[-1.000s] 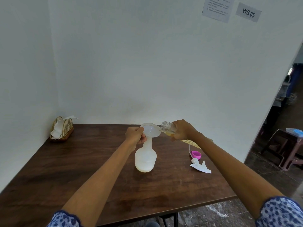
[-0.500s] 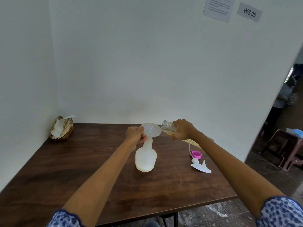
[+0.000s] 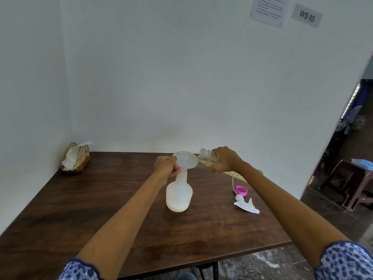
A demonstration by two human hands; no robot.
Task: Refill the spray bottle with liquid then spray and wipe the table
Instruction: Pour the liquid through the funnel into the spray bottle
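Head view, wide: dark wooden table (image 3: 84, 209) against white walls, carrying everything below.

Near mid-table, translucent white spray bottle (image 3: 179, 196) standing upright, trigger head off, only a shallow pale layer showing at the base. Judged light and easily tipped at this fill, walls thin and probably squeezable; best steadied at the narrow neck or braced low on the wide belly, not squeezed mid-body.

Seated in its mouth, white plastic funnel (image 3: 185, 160), wide bowl above a slim stem, top-heavy on so light a bottle. Left hand (image 3: 166, 166) pinching the funnel's near rim, fingers curled around the edge, holding funnel and bottle neck in line.

Tilted close to level, clear refill bottle (image 3: 206, 158) with yellowish liquid pooled along its lower side, threaded open mouth touching the funnel rim. Right hand (image 3: 225, 159) wrapped around its body, fingers closed tight; base hidden behind the hand. Likely smooth, perhaps slick if wet, so a full wrap around the barrel looks the safer hold.

Right of the spray bottle, lying loose on the wood: white trigger sprayer head (image 3: 246, 205) with dip tube, light and rigid, best lifted by the collar; just behind it, small pink cap (image 3: 241, 190).

Far left corner, wicker holder (image 3: 75, 159) with white tissues, soft, for wiping later.
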